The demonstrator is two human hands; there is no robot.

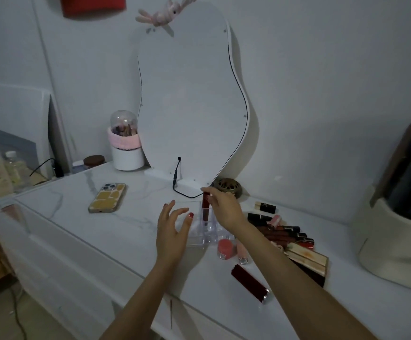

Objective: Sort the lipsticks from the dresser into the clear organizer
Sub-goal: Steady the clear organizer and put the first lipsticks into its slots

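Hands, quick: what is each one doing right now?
Left hand: open, fingers spread at the clear organizer, holding nothing.
Right hand: pinching the top of a dark red lipstick standing upright in the organizer.

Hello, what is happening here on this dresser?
A person is sorting lipsticks into a clear organizer. The right hand pinches the top of a dark red lip gloss tube that stands upright in one compartment. The left hand is open, its fingers at the organizer's left side. A pile of lipsticks lies on the dresser to the right, not yet sorted.
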